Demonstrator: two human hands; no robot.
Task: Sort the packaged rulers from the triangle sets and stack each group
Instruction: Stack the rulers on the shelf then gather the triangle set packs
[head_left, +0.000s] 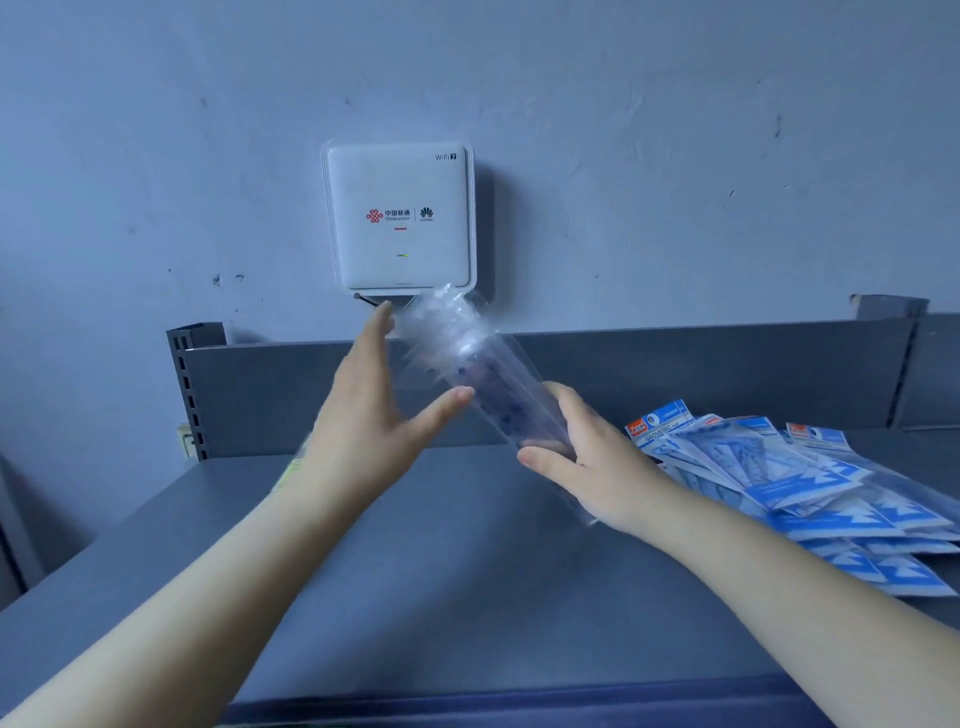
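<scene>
My right hand (582, 462) grips the lower end of a bundle of packaged rulers (483, 379) in clear plastic sleeves. The bundle tilts up and away to the left, raised above the grey shelf (467, 571). My left hand (374, 410) is spread beside the bundle on its left, fingers straight, with the thumb tip touching the wrapping. A loose heap of blue-and-white triangle sets (789, 483) lies on the shelf at the right, just beyond my right forearm.
A white wall-mounted router (397, 218) hangs above the shelf's grey back panel (675, 374), right behind the bundle's top end. A slotted metal upright (189, 389) stands at the shelf's far left corner.
</scene>
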